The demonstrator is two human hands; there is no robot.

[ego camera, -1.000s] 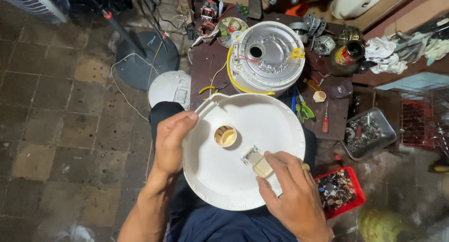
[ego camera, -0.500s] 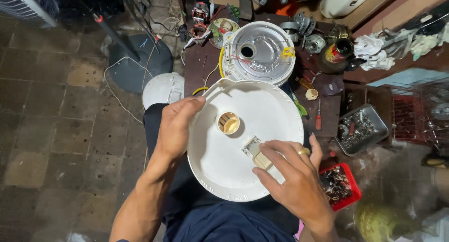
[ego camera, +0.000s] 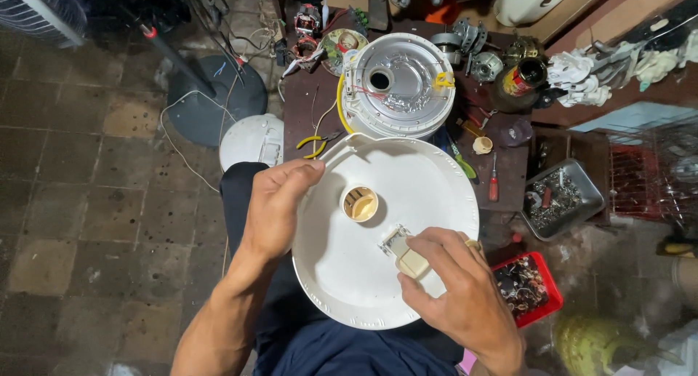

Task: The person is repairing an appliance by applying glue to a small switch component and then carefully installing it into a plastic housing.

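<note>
A round white plastic cover [ego camera: 429, 194] rests on my lap, with a cream cylindrical hub [ego camera: 360, 204] at its centre. My left hand [ego camera: 276, 205] grips the cover's left rim, thumb over the edge. My right hand [ego camera: 458, 296] lies on the cover's lower right and pinches a small cream plug-like part [ego camera: 408, 260] that sits against a little rectangular fitting [ego camera: 392, 239] on the cover.
A round metal-lined appliance base [ego camera: 400, 85] with a yellow wire sits on the dark cluttered workbench [ego camera: 305, 107] ahead. Yellow-handled pliers [ego camera: 316, 142], a red screwdriver [ego camera: 494, 180], a metal tray of screws [ego camera: 561, 198] and a red bin of parts [ego camera: 525, 287] lie nearby. A fan stand base [ego camera: 218, 100] stands left.
The cover has shifted slightly on my lap and my right hand's fingers have closed further over the cream part. My left hand keeps its grip on the rim.
</note>
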